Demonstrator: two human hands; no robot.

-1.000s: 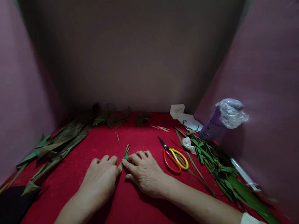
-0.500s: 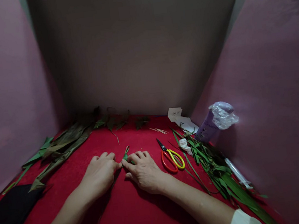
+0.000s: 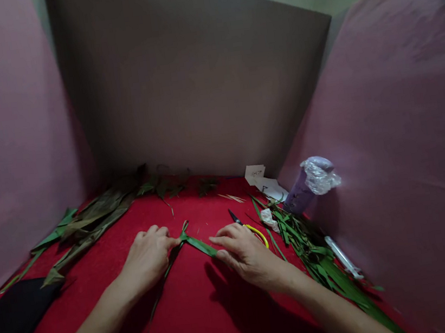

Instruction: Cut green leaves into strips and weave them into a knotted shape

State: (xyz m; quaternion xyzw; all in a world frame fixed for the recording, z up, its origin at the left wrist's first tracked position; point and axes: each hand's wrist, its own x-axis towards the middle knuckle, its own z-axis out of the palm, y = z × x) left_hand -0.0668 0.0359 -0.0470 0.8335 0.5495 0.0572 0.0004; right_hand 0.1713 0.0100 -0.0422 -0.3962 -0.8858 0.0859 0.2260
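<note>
A green leaf strip [image 3: 201, 246] runs between my two hands above the red cloth [image 3: 194, 323]. Its left end is a small knotted or folded part with a loop sticking up. My left hand [image 3: 151, 255] pinches that folded part between thumb and forefinger. From there a thin dark tail trails down toward me. My right hand [image 3: 247, 253] grips the strip's other end with the thumb below and fingers above. Just behind the right hand lie scissors [image 3: 258, 234]; a yellow handle and dark blade tip show, the rest is hidden by the hand.
Cut green leaves [image 3: 316, 258] are heaped at the right beside a syringe-like clear tube [image 3: 343, 257]. A purple container [image 3: 299, 192] with plastic wrap stands behind them. Thin sticks [image 3: 231, 198] and white papers [image 3: 269, 186] lie at the back. Long dry leaves [image 3: 99, 210] and black cloth [image 3: 17, 319] are left.
My right hand has moved right, away from my left hand, drawing the leaf strip out between them and covering part of the scissors. My left hand stays nearly in place.
</note>
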